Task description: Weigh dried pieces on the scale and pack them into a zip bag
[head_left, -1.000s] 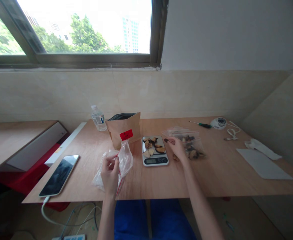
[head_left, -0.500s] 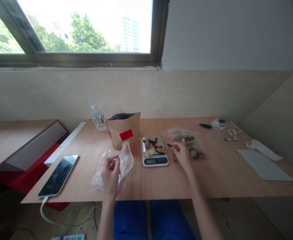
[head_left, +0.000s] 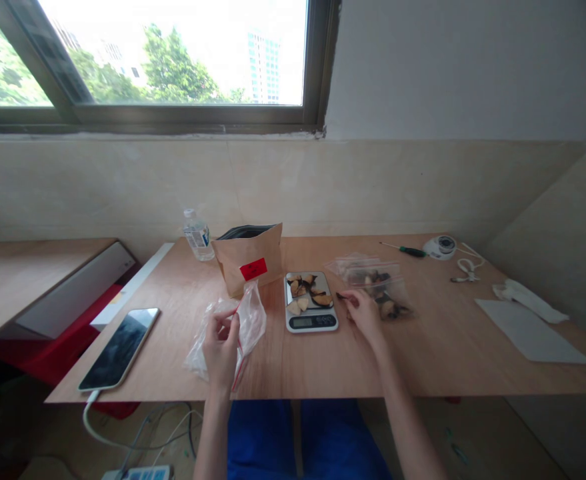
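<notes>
Item, my left hand (head_left: 221, 343): closed on the mouth of an empty clear zip bag (head_left: 233, 325) with a red seal strip, holding it up off the wooden table (head_left: 323, 360) at about 7 o'clock from the scale. Item, my right hand (head_left: 365, 313): fingertips pinched on one small dark piece (head_left: 341, 296), held just above the table at 3 o'clock from the scale, between its platform and the filled bag. Item, digital kitchen scale (head_left: 310, 301): its platform carries a handful of tan and dark dried slices; the display is too small to read. Item, clear zip bag of slices (head_left: 380, 290): lying flat at 3 o'clock from the scale, partly behind my right hand, with a mixed lot of dark and pale pieces inside. Item, brown paper pouch (head_left: 249, 259): upright at 10 o'clock from the scale, top open, red label on its front, contents not visible. Step in hand, by my judgement: portioning slices by weight, one piece at a time. A next move would call for a light, exact placing of the pinched piece without jogging the platform. Sundries: water bottle (head_left: 197, 235) at 10 o'clock beyond the pouch; phone (head_left: 119, 347) on its cable near the 8 o'clock edge; green-handled screwdriver (head_left: 403, 250) at 2 o'clock.
</notes>
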{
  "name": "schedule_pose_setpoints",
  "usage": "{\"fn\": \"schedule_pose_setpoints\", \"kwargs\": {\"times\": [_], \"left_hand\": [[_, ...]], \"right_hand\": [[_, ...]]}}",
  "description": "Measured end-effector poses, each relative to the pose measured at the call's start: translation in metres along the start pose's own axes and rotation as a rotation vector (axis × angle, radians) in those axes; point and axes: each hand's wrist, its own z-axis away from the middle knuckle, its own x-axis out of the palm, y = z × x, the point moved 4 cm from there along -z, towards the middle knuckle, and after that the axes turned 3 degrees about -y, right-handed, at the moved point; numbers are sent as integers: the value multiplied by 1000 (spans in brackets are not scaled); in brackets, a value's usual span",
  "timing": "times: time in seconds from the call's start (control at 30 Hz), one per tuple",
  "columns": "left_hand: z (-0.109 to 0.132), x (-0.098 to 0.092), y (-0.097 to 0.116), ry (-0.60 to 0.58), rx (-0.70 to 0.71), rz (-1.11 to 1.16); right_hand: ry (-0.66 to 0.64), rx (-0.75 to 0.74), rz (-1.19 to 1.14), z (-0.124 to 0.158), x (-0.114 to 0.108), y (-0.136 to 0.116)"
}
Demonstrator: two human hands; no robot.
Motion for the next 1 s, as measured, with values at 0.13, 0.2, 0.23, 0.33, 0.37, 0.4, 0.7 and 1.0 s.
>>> {"fn": "schedule_pose_setpoints", "kwargs": {"times": [0.13,0.2,0.23,0.33,0.37,0.4,0.7,1.0], "left_hand": [[0,-1,0,3,4,-5],[-1,-2,0,4,5,-8],[-1,-2,0,1,5,-7],[-2,-1,-1,-6,0,0],[-2,-1,-2,-6,0,1],[-2,-1,-2,-5,1,-1],[-2,-1,0,2,12,-11],[0,-3,-1,-4,15,-21]], "right_hand": [[-55,-3,36,2,1,1],[-71,5,43,3,1,0],[-76,11,48,4,0,0],[-79,24,72,8,-1,0],[-77,23,78,10,-2,0],[-74,20,81,12,-2,-1],[-99,32,50,28,-5,-1],[-116,127,-95,18,-11,-9]]}}
